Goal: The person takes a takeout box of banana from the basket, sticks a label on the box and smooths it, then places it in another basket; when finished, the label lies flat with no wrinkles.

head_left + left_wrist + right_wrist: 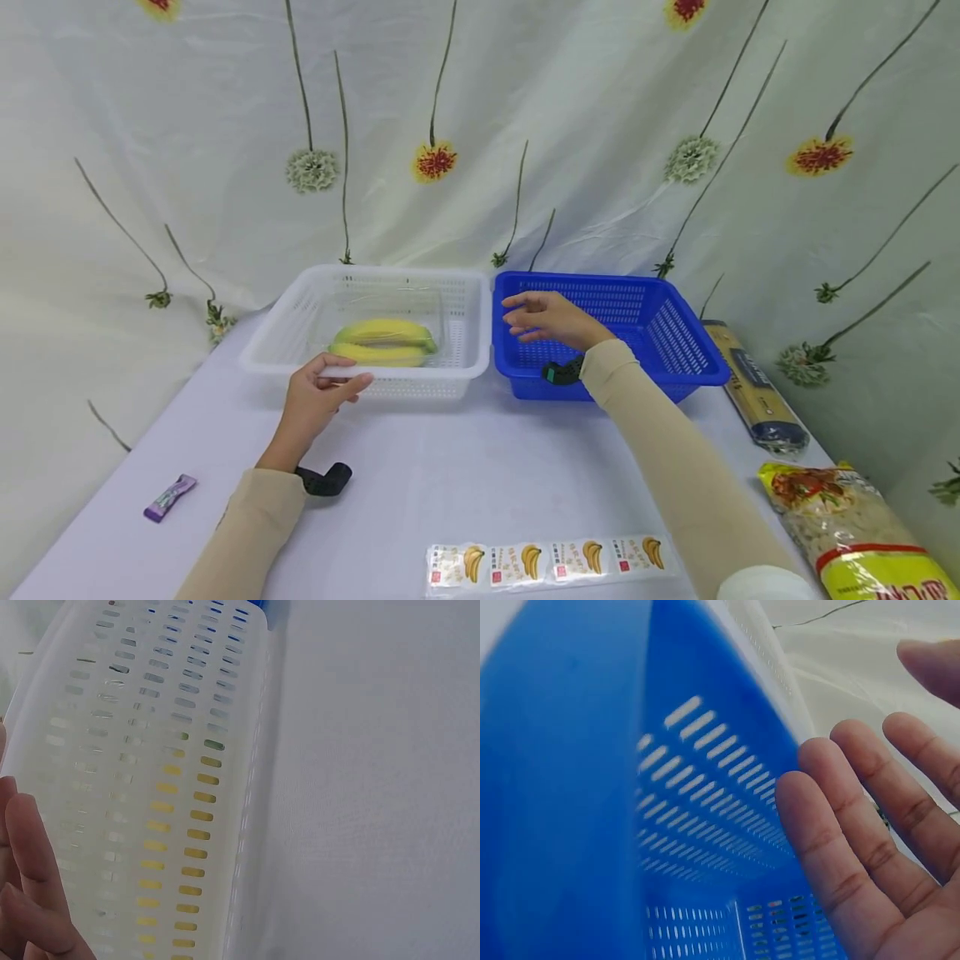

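Two yellow bananas with greenish ends (384, 333) lie under clear plastic packaging (427, 304) inside the white basket (480, 333). My left hand (315, 404) is at the front left rim of that basket, fingers loosely bent and thumb apart from them. In the left wrist view its fingers (34, 847) appear beside the perforated wall, with banana yellow showing through the slots. My right hand (551, 319) hovers over the left side of the blue basket (637, 379), palm facing left. Its fingers (832, 847) are relaxed and spread, with nothing held.
A strip of banana-printed labels (551, 564) lies at the table's front. A small purple packet (170, 497) lies at left. On the right are a long tan-and-dark package (757, 387) and a yellow-and-red food bag (855, 533). A flowered curtain (600, 125) hangs behind the baskets.
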### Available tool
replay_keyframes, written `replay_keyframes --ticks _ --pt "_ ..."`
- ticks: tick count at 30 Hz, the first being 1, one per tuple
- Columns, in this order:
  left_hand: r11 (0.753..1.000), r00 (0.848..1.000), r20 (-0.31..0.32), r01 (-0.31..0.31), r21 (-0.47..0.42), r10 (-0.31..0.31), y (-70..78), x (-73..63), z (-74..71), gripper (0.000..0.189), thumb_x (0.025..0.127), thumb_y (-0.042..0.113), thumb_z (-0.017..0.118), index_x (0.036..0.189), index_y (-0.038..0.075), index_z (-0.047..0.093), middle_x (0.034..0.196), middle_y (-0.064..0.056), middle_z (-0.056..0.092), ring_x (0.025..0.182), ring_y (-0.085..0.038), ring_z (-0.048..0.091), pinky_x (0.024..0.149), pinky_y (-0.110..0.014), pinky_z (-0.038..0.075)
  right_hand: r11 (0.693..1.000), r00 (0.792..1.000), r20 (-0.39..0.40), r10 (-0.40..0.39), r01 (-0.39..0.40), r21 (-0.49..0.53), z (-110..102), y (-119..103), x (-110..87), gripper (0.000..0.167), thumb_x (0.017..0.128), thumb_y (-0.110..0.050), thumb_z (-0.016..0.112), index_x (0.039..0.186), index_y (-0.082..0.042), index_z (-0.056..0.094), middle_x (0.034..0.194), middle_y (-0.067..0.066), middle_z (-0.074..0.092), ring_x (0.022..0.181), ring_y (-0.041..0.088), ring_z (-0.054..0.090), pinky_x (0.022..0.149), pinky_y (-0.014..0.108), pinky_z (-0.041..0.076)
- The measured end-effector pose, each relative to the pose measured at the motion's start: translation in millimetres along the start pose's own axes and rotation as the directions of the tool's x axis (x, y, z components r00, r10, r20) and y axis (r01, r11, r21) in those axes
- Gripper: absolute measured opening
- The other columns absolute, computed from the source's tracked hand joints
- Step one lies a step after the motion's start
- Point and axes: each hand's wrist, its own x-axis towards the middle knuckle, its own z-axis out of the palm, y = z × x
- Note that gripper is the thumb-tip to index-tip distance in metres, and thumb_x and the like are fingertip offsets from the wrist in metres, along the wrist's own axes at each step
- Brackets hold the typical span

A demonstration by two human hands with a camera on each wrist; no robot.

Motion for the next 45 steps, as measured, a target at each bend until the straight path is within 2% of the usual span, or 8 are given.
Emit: replay_keyframes --ticks 8,13,17,21,29,35,40,45 --pt "1.0 1.0 -0.001 0.005 -0.006 -0.005 1.0 -0.5 -1.2 0.047 0.095 0.025 0.087 0.129 0.002 0.062 0.079 0.013 0.075 0.072 -0.004 0.07 0.06 -0.024 0.046 0.997 1.0 0.002 0.029 -0.029 0.071 16.5 -13.6 14.0 0.054 0.109 -0.009 0.064 0.16 0.003 0.046 0.152 0.027 0.057 0.123 0.036 0.068 0.114 0.056 0.047" --pt "1.0 1.0 0.001 0.002 -0.012 -0.002 2.4 -1.6 -1.0 0.051 0.095 0.025 0.087 0.131 0.0 0.061 0.079 0.012 0.075 0.072 -0.004 0.07 0.06 -0.024 0.046 0.992 0.998 -0.008 0.057 -0.056 0.11 28.2 -18.7 22.9 0.055 0.109 -0.006 0.063 0.16 0.002 0.045 0.149 0.03 0.057 0.11 0.03 0.072 0.11 0.05 0.053" --pt "1.0 1.0 0.0 0.005 -0.02 -0.005 3.7 -2.4 0.0 0.046 0.095 0.024 0.087 0.127 0.002 0.062 0.079 0.011 0.075 0.072 -0.005 0.071 0.059 -0.024 0.045 0.988 0.997 -0.001 0.074 -0.073 0.14 35.9 -21.8 29.9 0.058 0.109 -0.004 0.061 0.163 0.002 0.04 0.154 0.029 0.052 0.127 0.04 0.066 0.107 0.043 0.055" --pt "1.0 1.0 0.003 0.009 -0.02 -0.009 4.8 -2.3 1.6 0.043 0.094 0.026 0.088 0.124 0.005 0.064 0.08 0.01 0.076 0.073 -0.007 0.071 0.06 -0.024 0.046 0.976 0.995 -0.004 0.097 -0.094 0.196 43.4 -27.6 35.2 0.062 0.11 -0.002 0.06 0.166 0.0 0.035 0.162 0.028 0.045 0.143 0.048 0.054 0.112 0.045 0.051" --pt "1.0 1.0 -0.011 -0.009 -0.016 0.009 4.9 -3.5 -0.5 0.04 0.095 0.023 0.087 0.123 0.004 0.064 0.08 0.009 0.076 0.073 -0.01 0.072 0.059 -0.023 0.046 0.954 0.981 -0.004 0.194 -0.188 0.232 63.1 -44.5 48.7 0.071 0.11 -0.009 0.063 0.172 -0.009 0.027 0.168 0.022 0.041 0.147 0.046 0.05 0.117 0.049 0.046" --pt "1.0 1.0 -0.017 -0.018 -0.018 0.018 4.3 -4.1 -1.8 0.042 0.095 0.023 0.088 0.123 0.003 0.065 0.081 0.006 0.077 0.073 -0.011 0.072 0.059 -0.024 0.047 0.943 0.964 0.027 0.263 -0.263 0.204 73.8 -55.8 60.9 0.077 0.109 -0.012 0.064 0.174 -0.016 0.023 0.176 0.024 0.021 0.153 0.049 0.039 0.12 0.053 0.042" --pt "1.0 1.0 -0.01 -0.008 -0.022 0.007 3.4 -3.1 -1.3 0.042 0.095 0.024 0.088 0.123 0.004 0.064 0.082 0.005 0.077 0.072 -0.008 0.072 0.059 -0.024 0.047 0.914 0.946 0.046 0.321 -0.323 0.246 81.3 -55.7 68.9 0.079 0.109 -0.01 0.064 0.174 -0.019 0.02 0.179 0.023 0.01 0.158 0.05 0.029 0.121 0.055 0.039" --pt "1.0 1.0 -0.01 0.005 -0.02 -0.005 2.7 -3.0 -1.1 0.041 0.095 0.025 0.088 0.122 0.006 0.063 0.082 0.007 0.076 0.072 -0.007 0.071 0.06 -0.024 0.046 0.914 0.941 0.029 0.338 -0.336 0.226 90.7 -51.4 72.9 0.082 0.109 -0.011 0.063 0.175 -0.018 0.015 0.178 0.026 0.008 0.157 0.052 0.03 0.122 0.057 0.038"
